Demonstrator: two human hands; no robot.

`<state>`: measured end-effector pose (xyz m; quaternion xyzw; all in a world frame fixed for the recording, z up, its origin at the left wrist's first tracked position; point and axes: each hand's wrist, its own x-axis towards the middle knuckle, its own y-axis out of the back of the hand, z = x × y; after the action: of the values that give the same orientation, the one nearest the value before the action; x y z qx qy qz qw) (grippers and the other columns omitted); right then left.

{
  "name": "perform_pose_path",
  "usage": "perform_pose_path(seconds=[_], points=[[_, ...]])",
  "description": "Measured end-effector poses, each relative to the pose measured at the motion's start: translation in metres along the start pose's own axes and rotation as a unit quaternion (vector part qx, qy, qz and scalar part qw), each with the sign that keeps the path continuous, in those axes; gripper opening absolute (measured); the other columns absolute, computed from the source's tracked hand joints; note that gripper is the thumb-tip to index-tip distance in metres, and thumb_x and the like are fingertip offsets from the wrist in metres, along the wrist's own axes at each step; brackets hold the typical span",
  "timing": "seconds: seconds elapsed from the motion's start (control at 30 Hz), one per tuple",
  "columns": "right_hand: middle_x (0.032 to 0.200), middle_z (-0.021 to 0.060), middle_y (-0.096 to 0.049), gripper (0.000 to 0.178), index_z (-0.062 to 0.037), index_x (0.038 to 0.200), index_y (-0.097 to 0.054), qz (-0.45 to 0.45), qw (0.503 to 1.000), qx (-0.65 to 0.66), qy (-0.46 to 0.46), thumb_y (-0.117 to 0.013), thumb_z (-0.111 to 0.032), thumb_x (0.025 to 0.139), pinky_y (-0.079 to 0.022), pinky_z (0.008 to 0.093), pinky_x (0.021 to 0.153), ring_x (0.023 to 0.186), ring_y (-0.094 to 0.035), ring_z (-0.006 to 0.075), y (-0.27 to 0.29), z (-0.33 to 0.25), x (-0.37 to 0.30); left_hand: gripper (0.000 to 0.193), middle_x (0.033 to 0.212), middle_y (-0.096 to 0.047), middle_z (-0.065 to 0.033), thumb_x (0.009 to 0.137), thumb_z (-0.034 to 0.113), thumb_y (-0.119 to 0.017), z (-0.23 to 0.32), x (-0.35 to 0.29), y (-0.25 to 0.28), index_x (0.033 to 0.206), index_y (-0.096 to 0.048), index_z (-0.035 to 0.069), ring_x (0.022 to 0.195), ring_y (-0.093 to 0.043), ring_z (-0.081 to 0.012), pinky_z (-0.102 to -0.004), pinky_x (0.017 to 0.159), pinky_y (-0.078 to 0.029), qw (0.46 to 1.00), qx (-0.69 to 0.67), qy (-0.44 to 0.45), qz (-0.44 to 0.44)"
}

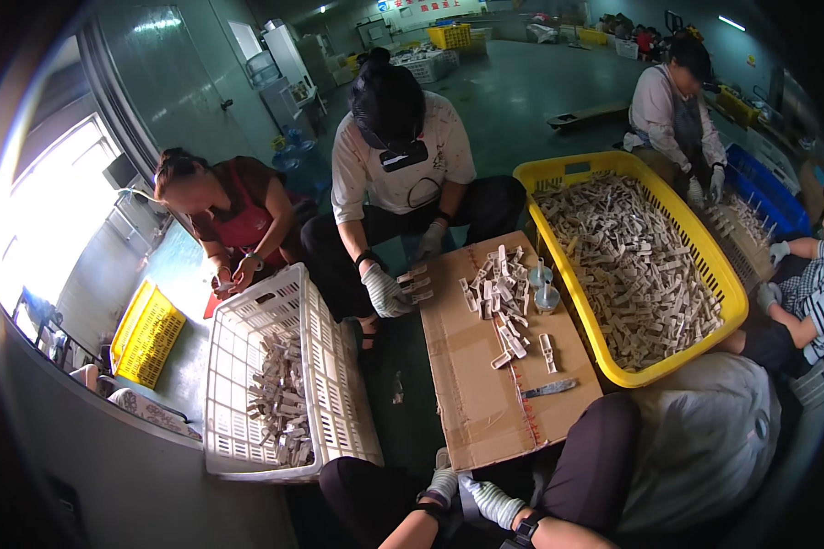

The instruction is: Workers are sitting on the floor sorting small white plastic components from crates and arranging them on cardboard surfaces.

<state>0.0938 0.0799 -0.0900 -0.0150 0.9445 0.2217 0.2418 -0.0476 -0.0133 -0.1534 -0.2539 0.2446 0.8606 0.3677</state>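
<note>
My left hand [443,481], in a striped whitish glove, is just off the near edge of the cardboard [471,393], its fingers drawn together. Close beside it, my right hand [494,502], gloved the same way, bends inward with its fingers curled by the cardboard's near corner. Whatever lies between the fingers is too dark and small to make out. On the cardboard are a heap of small pale clip-like pieces [499,293], a single piece [547,352], a knife [549,389] and two small clear containers [547,295].
A yellow basket [645,377] full of pieces stands right of the cardboard; a white basket [316,403] with fewer stands left. Opposite sits a co-worker [403,174] with pieces by a gloved hand. Others work at left [247,206] and right [668,114]. A whitish sack [705,439] lies near right.
</note>
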Motion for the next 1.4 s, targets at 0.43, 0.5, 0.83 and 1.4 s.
perform_pose_path(seconds=[0.43,0.5,0.83,1.4], points=[[0.100,0.0164,-0.070,0.047,-0.0028,0.115,-0.065,0.097,0.955,0.281,0.010,-0.038,-0.039,0.102,-0.050,0.0360,0.085,0.099,-0.066,0.0290,-0.026,0.014,0.008,0.018,0.100,-0.062,-0.0099,0.092,0.017,-0.059,-0.044,0.028,-0.006,0.107,-0.058,0.007,0.090,-0.059,-0.0212,-0.0342,0.074,-0.050,0.997,-0.022,-0.071,-0.017],[0.100,0.0163,-0.070,0.047,-0.0026,0.114,-0.065,0.103,0.954,0.281,-0.002,-0.039,-0.039,0.102,-0.050,0.0355,0.085,0.098,-0.066,0.0283,-0.017,0.010,0.003,0.019,0.100,-0.062,-0.0099,0.092,0.018,-0.059,-0.028,0.021,-0.010,0.108,-0.058,0.007,0.089,-0.059,-0.0212,-0.0341,0.074,-0.050,0.998,-0.065,0.008,-0.011],[0.115,0.0081,-0.065,0.040,0.0005,0.126,-0.058,0.012,0.954,0.295,-0.045,-0.043,-0.029,0.103,-0.046,0.0302,0.092,0.103,-0.059,0.0152,-0.004,-0.003,0.003,0.023,0.099,-0.062,-0.0075,0.093,0.025,-0.060,-0.004,0.001,0.000,0.109,-0.058,0.008,0.088,-0.058,-0.0193,-0.0334,0.075,-0.049,0.996,-0.089,0.011,-0.003],[0.105,0.0143,-0.070,0.048,-0.0010,0.118,-0.064,0.083,0.946,0.313,-0.030,-0.042,-0.040,0.101,-0.049,0.0328,0.089,0.102,-0.065,0.0251,-0.014,0.007,0.001,0.020,0.099,-0.061,-0.0073,0.093,0.024,-0.060,-0.012,0.007,-0.008,0.107,-0.059,0.009,0.089,-0.056,-0.0198,-0.0343,0.076,-0.048,0.999,-0.030,0.014,-0.021]])
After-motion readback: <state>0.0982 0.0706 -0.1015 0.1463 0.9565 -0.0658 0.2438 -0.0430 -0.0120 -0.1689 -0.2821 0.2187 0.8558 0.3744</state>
